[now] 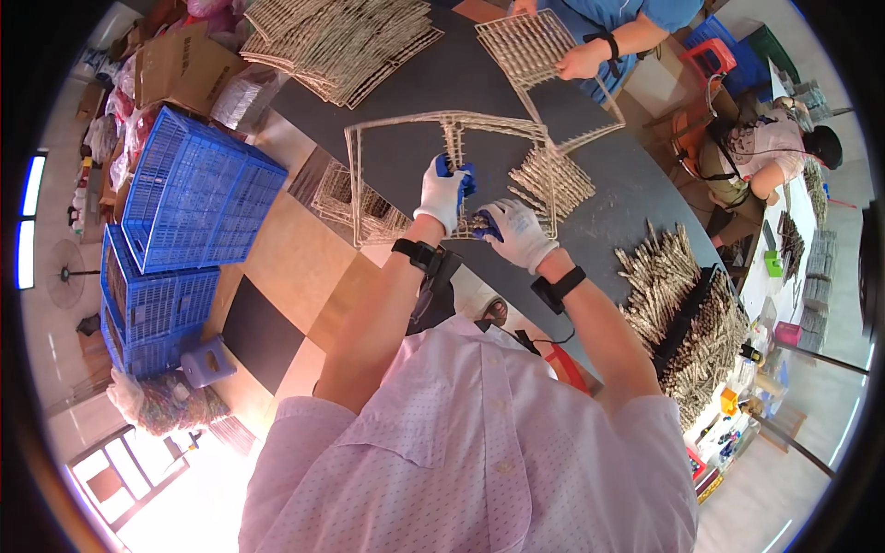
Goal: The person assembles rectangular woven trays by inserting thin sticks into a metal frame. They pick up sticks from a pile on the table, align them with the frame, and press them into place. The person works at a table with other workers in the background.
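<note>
A large rectangular frame of pale twisted cord or cane (356,166) stands in front of me over the dark table. My left hand (442,195), in a white and blue work glove, is closed around the lower end of some knobbly woven strips (453,138) inside the frame; their upper end meets its far bar. My right hand (516,235), gloved the same way, has its fingers curled at the frame's near bar, around what looks like short strip ends, partly hidden. A pile of similar strips (553,182) lies just beyond my right hand.
A stack of finished-looking woven panels (341,46) lies at the far left of the table (433,78). Across from me, a co-worker's hand (583,60) holds another panel (525,48). Bundled strips (687,313) lie at right; blue crates (189,198) stand at left.
</note>
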{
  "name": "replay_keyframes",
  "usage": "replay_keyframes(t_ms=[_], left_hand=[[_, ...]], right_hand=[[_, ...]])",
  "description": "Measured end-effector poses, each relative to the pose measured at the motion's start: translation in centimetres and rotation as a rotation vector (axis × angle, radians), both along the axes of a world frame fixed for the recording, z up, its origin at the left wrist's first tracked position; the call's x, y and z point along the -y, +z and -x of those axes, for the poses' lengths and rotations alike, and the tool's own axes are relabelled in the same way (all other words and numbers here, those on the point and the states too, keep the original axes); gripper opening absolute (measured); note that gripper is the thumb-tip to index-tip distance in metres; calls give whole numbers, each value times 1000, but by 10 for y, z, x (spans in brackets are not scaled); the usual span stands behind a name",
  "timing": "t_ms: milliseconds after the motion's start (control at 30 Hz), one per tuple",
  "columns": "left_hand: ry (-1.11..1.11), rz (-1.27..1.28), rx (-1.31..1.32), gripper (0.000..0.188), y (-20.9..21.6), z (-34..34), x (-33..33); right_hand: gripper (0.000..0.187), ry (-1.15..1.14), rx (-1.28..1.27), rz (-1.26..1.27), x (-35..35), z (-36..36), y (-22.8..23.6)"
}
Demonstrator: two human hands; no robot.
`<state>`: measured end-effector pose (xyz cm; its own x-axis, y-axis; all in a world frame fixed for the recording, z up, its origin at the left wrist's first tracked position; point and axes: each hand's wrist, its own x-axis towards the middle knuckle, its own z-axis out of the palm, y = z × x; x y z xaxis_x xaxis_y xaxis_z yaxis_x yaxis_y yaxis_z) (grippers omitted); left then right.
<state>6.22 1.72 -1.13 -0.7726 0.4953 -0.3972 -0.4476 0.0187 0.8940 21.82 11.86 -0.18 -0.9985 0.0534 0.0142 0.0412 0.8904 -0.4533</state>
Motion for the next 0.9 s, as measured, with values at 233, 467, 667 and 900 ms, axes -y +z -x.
replay_keyframes(t_ms=[233, 467, 667, 900], left_hand=[[-57, 29, -196, 41, 7, -3, 2], [-77, -21, -19, 41, 15, -9, 7], [-100, -50, -92, 38, 7, -17, 9], [-42, -10, -100, 37, 2, -24, 28]], right_hand=[[47, -75, 42, 72, 7, -1, -7], [57, 28, 239, 308, -13, 15, 10], [54, 64, 384, 401, -9, 19, 23], [49, 145, 519, 611, 1, 28, 17]])
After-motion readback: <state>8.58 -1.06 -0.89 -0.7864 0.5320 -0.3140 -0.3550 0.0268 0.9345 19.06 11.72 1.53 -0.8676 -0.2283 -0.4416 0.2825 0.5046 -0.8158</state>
